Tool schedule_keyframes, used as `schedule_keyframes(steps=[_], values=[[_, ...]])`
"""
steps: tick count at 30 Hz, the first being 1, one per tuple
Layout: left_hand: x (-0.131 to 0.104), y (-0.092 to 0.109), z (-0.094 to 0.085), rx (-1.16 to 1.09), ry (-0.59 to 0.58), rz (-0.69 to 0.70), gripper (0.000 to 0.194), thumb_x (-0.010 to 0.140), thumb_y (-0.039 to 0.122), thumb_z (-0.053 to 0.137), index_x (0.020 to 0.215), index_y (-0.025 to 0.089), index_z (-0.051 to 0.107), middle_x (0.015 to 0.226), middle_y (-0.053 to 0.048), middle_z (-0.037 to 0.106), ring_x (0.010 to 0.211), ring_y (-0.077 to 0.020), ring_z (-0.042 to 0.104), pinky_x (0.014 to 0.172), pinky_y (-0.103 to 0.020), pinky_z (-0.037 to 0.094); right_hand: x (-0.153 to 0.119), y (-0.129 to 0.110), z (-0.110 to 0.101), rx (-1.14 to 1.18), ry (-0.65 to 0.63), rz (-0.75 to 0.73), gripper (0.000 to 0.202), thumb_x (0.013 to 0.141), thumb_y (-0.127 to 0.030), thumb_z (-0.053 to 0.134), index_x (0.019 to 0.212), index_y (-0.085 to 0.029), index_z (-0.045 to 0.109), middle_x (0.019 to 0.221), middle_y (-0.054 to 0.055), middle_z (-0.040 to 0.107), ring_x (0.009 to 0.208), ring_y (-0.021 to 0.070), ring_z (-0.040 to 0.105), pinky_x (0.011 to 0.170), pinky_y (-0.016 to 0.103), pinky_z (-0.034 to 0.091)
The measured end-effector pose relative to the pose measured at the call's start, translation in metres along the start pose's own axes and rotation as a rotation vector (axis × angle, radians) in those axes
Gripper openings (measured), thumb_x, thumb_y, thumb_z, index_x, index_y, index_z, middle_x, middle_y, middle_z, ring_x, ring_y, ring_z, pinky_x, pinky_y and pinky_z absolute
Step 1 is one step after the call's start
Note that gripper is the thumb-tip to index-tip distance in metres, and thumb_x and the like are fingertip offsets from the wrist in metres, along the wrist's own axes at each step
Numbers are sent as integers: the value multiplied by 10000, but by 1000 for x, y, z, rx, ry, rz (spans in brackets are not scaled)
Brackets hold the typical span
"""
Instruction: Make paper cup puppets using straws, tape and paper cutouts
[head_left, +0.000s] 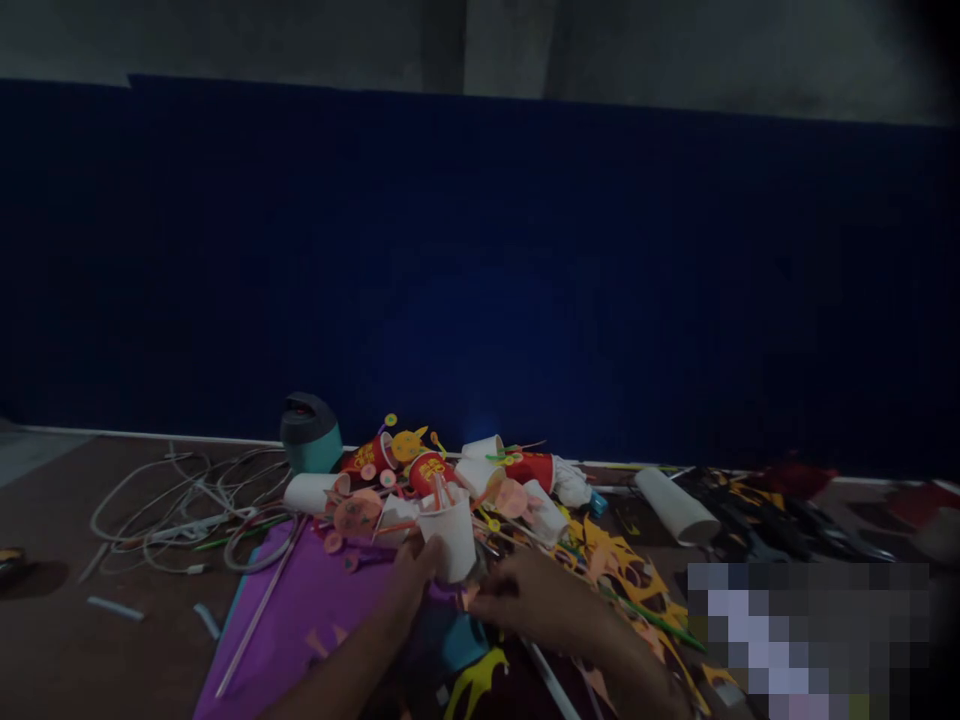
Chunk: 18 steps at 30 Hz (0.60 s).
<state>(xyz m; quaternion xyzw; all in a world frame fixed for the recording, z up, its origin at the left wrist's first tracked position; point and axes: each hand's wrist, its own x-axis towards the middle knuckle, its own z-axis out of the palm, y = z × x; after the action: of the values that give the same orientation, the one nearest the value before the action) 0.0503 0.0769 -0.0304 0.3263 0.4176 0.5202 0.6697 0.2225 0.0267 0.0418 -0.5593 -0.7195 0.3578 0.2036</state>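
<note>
A white paper cup (452,545) stands upright in my left hand (414,578), whose thumb and fingers close around its left side. Pinkish strips stick up out of the cup's mouth. Just right of the cup is my right hand (525,592), its fingers bent together near a small orange scrap; what they hold, if anything, is too dark to make out. Below both hands lie purple sheets (300,610) and a teal piece (463,640). Behind the cup are red printed cups (431,472) and orange paper cut-outs (358,513).
White cables (187,510) lie tangled at the left, beside a grey-and-teal container (311,435). Yellow paper offcuts (615,560) spread to the right, with a white roll (676,507) beyond. A blue panel (480,280) borders the back.
</note>
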Motion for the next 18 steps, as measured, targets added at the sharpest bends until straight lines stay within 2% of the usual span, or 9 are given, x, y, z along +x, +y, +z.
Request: schedule_keyframes(steps=[2, 4, 6, 9, 12, 15, 18], values=[[-7, 4, 1, 4, 0, 31, 442, 545, 447, 774, 845, 147, 649, 851, -84, 718, 899, -278, 642, 808, -350, 490, 10, 7, 20, 180, -80, 49, 141, 678, -273, 612, 657, -155, 686, 543, -31, 563, 492, 86, 460, 450, 180, 288], [-14, 6, 3, -8, -10, 60, 430, 612, 416, 744, 937, 158, 630, 911, -78, 712, 916, -260, 640, 806, -341, 495, 19, 9, 36, 336, -118, 138, 134, 646, -162, 544, 600, -138, 668, 496, -38, 530, 441, 72, 419, 432, 177, 282], [-17, 8, 5, -36, -30, 71, 432, 648, 401, 724, 997, 172, 612, 949, -73, 707, 925, -244, 641, 796, -329, 501, 24, 6, 46, 461, -149, 124, 126, 613, -132, 538, 613, -133, 664, 505, -48, 526, 443, 63, 402, 437, 171, 288], [-17, 10, 7, -69, -52, 71, 413, 658, 388, 723, 998, 181, 612, 972, -65, 704, 934, -229, 641, 806, -314, 500, 26, 0, 50, 586, -129, 81, 110, 601, -133, 551, 637, -124, 655, 533, -51, 532, 463, 58, 398, 453, 167, 308], [-15, 11, 7, -78, -50, 56, 414, 659, 383, 727, 1001, 183, 608, 966, -63, 706, 936, -227, 643, 801, -311, 504, 25, 0, 50, 576, -168, 55, 48, 573, -113, 564, 545, -128, 600, 509, -58, 514, 464, 55, 396, 457, 164, 330], [-15, 12, 7, -99, -54, 65, 478, 649, 404, 730, 1048, 178, 592, 968, -72, 705, 942, -243, 640, 794, -323, 508, 24, 7, 52, 442, -222, 94, 114, 534, -96, 586, 453, -137, 517, 434, -75, 442, 416, 42, 350, 395, 151, 273], [-14, 11, 5, -85, -69, 98, 479, 659, 408, 724, 1055, 174, 593, 983, -81, 702, 963, -253, 630, 804, -324, 502, 24, 11, 53, 443, -197, 112, 79, 553, -107, 567, 488, -135, 531, 433, -76, 431, 397, 39, 348, 371, 148, 243]])
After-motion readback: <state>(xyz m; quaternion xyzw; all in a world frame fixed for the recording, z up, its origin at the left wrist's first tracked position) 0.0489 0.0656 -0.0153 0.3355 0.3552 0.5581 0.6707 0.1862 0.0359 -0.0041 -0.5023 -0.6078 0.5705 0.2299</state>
